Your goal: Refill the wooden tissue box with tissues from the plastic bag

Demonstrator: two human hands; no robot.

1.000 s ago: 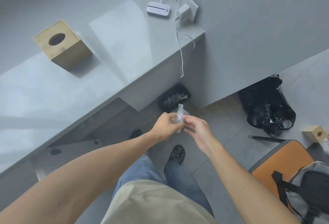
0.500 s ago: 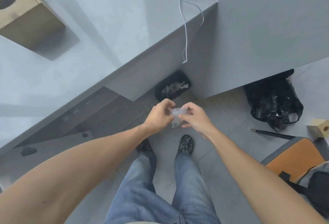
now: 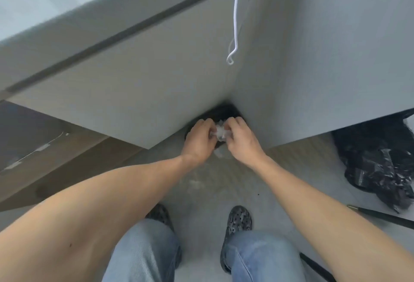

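A small crumpled wad of clear plastic bag [image 3: 220, 132] is pinched between both hands. My left hand [image 3: 199, 141] grips its left side and my right hand [image 3: 240, 141] grips its right side, fingers curled tight around it. Both hands hover low, directly over a dark waste bin [image 3: 226, 111] tucked at the foot of the grey counter. The wooden tissue box is out of view.
The grey counter front [image 3: 145, 80] and its side panel [image 3: 324, 57] meet in a corner right behind the hands. A white cable [image 3: 235, 24] dangles from above. A black plastic bag [image 3: 378, 165] and a dark rod [image 3: 380, 214] lie on the floor at right. My shoes [image 3: 237, 219] stand below.
The view has dropped and moved closer to the counter base; the tissue box and countertop have left the frame. Both hands moved forward over the bin and squeezed the plastic into a tighter wad.
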